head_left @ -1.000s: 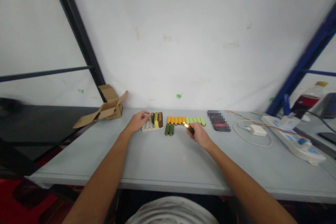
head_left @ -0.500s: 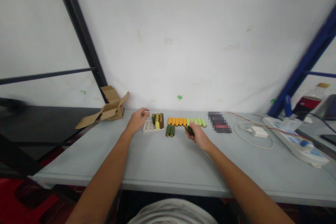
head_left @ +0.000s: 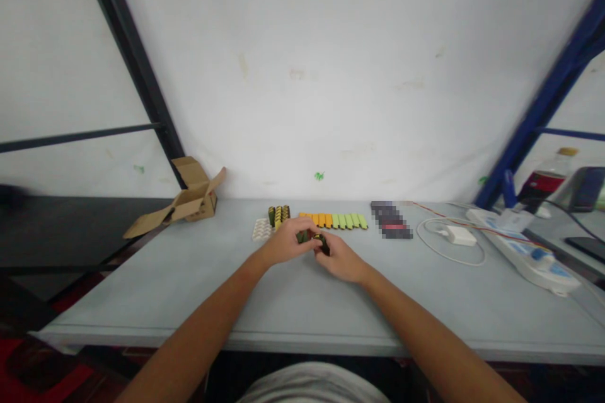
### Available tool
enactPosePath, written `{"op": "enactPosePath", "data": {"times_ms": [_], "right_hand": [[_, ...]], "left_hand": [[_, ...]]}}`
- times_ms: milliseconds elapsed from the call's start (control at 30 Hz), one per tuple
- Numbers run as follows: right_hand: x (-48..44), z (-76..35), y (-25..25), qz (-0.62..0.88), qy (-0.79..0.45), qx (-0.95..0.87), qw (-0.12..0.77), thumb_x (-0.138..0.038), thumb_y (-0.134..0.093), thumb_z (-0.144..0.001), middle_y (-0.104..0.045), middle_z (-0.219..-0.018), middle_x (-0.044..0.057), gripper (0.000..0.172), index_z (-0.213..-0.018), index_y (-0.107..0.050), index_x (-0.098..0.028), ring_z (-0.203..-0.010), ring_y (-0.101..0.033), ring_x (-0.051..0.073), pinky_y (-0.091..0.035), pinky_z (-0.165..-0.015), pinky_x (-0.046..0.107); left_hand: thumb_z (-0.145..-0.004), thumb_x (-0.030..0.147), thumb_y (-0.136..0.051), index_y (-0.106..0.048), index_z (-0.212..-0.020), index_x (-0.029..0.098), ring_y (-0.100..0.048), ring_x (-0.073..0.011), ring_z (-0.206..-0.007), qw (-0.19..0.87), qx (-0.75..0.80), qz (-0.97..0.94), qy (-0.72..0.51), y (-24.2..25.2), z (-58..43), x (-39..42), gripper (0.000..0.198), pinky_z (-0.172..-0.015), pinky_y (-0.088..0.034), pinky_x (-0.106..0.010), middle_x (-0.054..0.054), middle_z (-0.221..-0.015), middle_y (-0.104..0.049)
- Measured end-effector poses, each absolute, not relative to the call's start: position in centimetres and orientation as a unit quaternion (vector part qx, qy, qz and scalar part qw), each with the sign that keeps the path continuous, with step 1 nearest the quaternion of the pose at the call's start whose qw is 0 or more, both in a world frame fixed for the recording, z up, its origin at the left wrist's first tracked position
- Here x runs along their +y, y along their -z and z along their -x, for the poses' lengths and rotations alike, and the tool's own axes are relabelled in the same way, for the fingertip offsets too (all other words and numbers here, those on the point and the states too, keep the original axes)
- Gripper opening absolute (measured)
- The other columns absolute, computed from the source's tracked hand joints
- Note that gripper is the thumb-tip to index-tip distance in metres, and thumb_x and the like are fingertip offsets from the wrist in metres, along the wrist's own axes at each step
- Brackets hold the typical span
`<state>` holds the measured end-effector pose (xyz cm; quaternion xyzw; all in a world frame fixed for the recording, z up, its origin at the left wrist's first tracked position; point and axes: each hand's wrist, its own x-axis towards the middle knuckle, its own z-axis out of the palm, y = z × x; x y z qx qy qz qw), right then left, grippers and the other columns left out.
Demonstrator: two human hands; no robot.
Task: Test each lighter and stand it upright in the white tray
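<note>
"You're getting soft, fairly even light on the wall (head_left: 302, 88) and bench (head_left: 293, 302)."

"Yes, while darkness is pooling beneath it. Your wide view is tilting the black post (head_left: 127, 44) and blue post (head_left: 543, 82) outward, fine detail is smearing, and pixel blocks are masking a dark object (head_left: 391, 220)."

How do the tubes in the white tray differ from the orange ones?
The tray tubes stand upright in the tray, while the orange tubes lie on their sides on the table. The tray tubes mix yellow with darker colours; the orange tubes match one another. The tray tubes stand several rows wide, but the orange tubes form one row. Both are slim tubes.
</note>
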<state>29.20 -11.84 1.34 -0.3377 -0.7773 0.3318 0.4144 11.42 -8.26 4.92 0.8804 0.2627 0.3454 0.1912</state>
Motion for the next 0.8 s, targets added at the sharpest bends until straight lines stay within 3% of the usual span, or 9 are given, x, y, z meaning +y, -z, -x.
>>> {"op": "enactPosePath", "data": {"times_ms": [200,300,400,567,700,800], "right_hand": [[-11.9,-29.5,-1.1,0.377,-0.266,-0.787,0.409,-0.017,-0.060,-0.078,-0.058,-0.112,0.009,0.046,-0.123,-0.049,-0.020,-0.089,-0.053,0.018,-0.047,-0.080,0.034],[-11.0,-30.3,-0.6,0.412,-0.224,-0.773,0.428,-0.016,-0.055,-0.080,-0.058,-0.114,0.010,0.040,-0.120,-0.050,-0.018,-0.090,-0.055,0.019,-0.048,-0.085,0.037],[-10.0,-30.8,0.1,0.406,-0.164,-0.806,0.399,-0.008,-0.048,-0.079,-0.060,-0.117,0.013,0.041,-0.118,-0.053,-0.017,-0.103,-0.056,0.023,-0.046,-0.094,0.042],[-9.8,-30.3,0.6,0.355,-0.066,-0.896,0.260,0.000,-0.044,-0.075,-0.050,-0.143,0.017,0.058,-0.131,-0.053,-0.014,-0.133,-0.045,0.027,-0.038,-0.107,0.048],[-10.2,-29.7,0.1,0.357,-0.028,-0.914,0.191,0.001,-0.044,-0.078,-0.052,-0.144,0.016,0.063,-0.139,-0.050,-0.013,-0.129,-0.049,0.027,-0.039,-0.105,0.044],[-10.3,-29.6,-0.4,0.363,0.003,-0.913,0.184,0.001,-0.045,-0.081,-0.057,-0.137,0.015,0.057,-0.135,-0.055,-0.014,-0.122,-0.051,0.026,-0.040,-0.101,0.041]], "left_hand": [[-0.082,0.045,-0.062,-0.066,-0.081,0.018,-0.057,-0.0175,-0.067,0.145,0.398,-0.777,-0.466,-6.5,-6.9,-6.0,0.028,-0.067,-0.048,-0.030,-0.004,-0.072,-0.065],[-0.080,0.044,-0.060,-0.064,-0.080,0.018,-0.056,-0.0167,-0.068,0.081,0.451,-0.715,-0.528,-6.9,-3.6,-4.4,0.027,-0.069,-0.047,-0.029,-0.002,-0.071,-0.063],[-0.079,0.044,-0.060,-0.065,-0.079,0.018,-0.054,-0.0154,-0.064,0.046,0.486,-0.719,-0.495,-6.6,-1.2,-3.2,0.026,-0.065,-0.045,-0.027,-0.001,-0.068,-0.063],[-0.078,0.047,-0.062,-0.070,-0.082,0.018,-0.056,-0.0164,-0.063,0.061,0.490,-0.779,-0.387,-5.3,-0.4,-2.4,0.031,-0.063,-0.044,-0.027,-0.001,-0.067,-0.066],[-0.078,0.049,-0.062,-0.073,-0.083,0.018,-0.058,-0.0177,-0.064,0.100,0.480,-0.805,-0.335,-4.7,-0.7,-2.1,0.033,-0.064,-0.044,-0.027,-0.002,-0.067,-0.068],[-0.078,0.050,-0.062,-0.074,-0.084,0.019,-0.060,-0.0186,-0.066,0.095,0.482,-0.808,-0.324,-4.4,-0.7,-1.9,0.034,-0.064,-0.044,-0.027,-0.002,-0.068,-0.069]]}}
